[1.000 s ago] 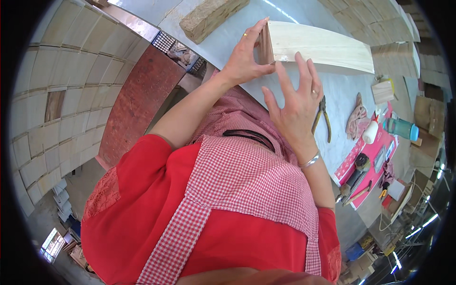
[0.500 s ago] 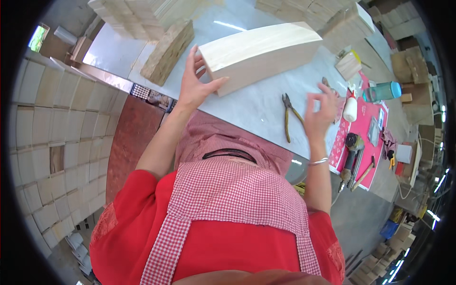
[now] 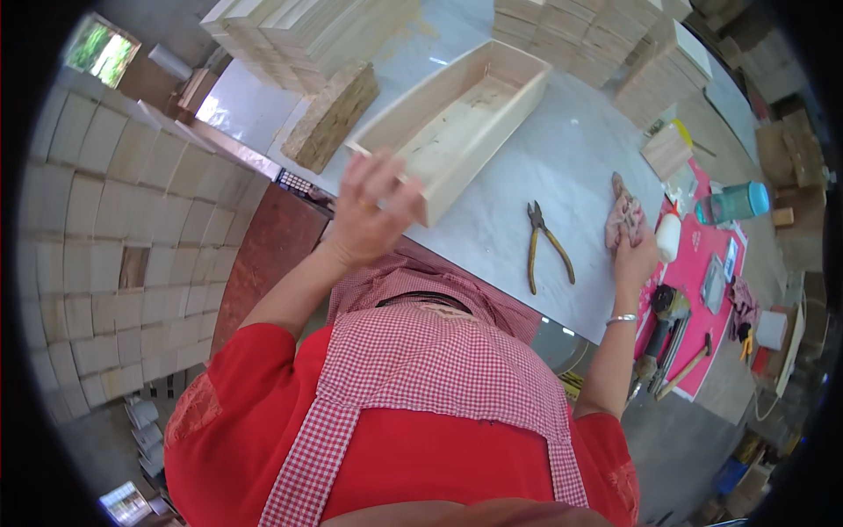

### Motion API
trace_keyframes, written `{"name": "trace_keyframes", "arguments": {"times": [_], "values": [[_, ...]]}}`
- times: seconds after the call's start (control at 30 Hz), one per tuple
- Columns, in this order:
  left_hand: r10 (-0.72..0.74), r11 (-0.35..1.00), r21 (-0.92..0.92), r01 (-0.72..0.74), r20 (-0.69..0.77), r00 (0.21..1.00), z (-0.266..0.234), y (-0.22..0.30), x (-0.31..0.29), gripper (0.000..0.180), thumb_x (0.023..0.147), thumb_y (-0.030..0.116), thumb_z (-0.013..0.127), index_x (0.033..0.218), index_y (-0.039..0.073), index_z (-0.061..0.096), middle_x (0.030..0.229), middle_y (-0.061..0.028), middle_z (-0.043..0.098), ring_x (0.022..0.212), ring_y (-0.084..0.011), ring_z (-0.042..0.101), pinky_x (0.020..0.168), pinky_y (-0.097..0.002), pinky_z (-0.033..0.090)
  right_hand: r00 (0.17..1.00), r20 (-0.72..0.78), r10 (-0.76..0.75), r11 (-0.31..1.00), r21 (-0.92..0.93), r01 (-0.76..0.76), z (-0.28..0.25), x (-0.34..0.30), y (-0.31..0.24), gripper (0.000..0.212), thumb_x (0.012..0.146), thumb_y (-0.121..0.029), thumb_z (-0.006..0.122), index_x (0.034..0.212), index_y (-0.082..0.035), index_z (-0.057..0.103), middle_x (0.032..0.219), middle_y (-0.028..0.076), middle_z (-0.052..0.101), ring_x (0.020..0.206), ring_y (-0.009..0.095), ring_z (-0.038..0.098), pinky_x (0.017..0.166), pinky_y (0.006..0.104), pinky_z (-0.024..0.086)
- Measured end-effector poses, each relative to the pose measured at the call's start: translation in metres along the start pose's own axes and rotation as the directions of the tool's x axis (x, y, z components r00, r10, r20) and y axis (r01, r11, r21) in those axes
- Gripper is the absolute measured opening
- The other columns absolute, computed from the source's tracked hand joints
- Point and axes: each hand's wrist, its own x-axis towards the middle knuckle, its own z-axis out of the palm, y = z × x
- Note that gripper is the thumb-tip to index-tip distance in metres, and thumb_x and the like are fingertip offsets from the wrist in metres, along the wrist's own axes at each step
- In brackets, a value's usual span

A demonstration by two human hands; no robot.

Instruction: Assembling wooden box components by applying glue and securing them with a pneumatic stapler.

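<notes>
Pale wood box (image 3: 457, 119) lying open-side up on the grey table (image 3: 562, 158), its near corner clasped by the left hand (image 3: 369, 211).

Right hand (image 3: 634, 255) closes on a pinkish rag (image 3: 622, 215); pliers (image 3: 546, 246) lie untouched between the two grips. Box looks assembled; any wiping seems not yet begun.

You have pliers (image 3: 546, 246) with yellowish handles lying flat on the grey desk (image 3: 544, 167). Stacks of pale wooden boards (image 3: 307, 31) line its far edge, with a rough brown block (image 3: 332, 116) just in front of them. On your red mat (image 3: 702, 290) sit a teal bottle (image 3: 736, 202), a white tube (image 3: 668, 237), a hammer (image 3: 687, 371) and a power tool (image 3: 659, 321).
</notes>
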Motion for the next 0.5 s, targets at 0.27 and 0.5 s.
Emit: {"name": "trace_keyframes", "arguments": {"times": [0.27,0.5], "values": [[-0.261,0.945,-0.153,0.291,0.187,0.947,-0.016,0.041,-0.009,0.068,0.076,0.025,0.079,0.136,0.009,0.052,0.139,-0.0165,0.049,0.127,-0.0357,0.049,0.108,-0.0484,0.039,0.958,0.134,-0.253,0.743,0.662,0.104,-0.01,-0.031,-0.111,0.045,0.091,-0.03,0.072,0.121,0.001,0.059,0.088,0.009,0.066,0.064,0.013,0.059,0.056,0.0246,0.047],[-0.415,0.112,-0.126,0.986,0.895,0.162,0.047,-0.05,0.038,0.057,0.094,0.03,0.063,0.139,0.0,0.047,0.129,-0.0172,0.06,0.118,-0.0252,0.057,0.097,-0.0375,0.046,0.747,0.468,-0.472,0.711,0.703,0.01,0.037,-0.045,-0.219,0.071,0.095,-0.046,0.056,0.132,0.013,0.042,0.09,0.027,0.069,0.079,0.042,0.068,0.069,0.048,0.052]]}}
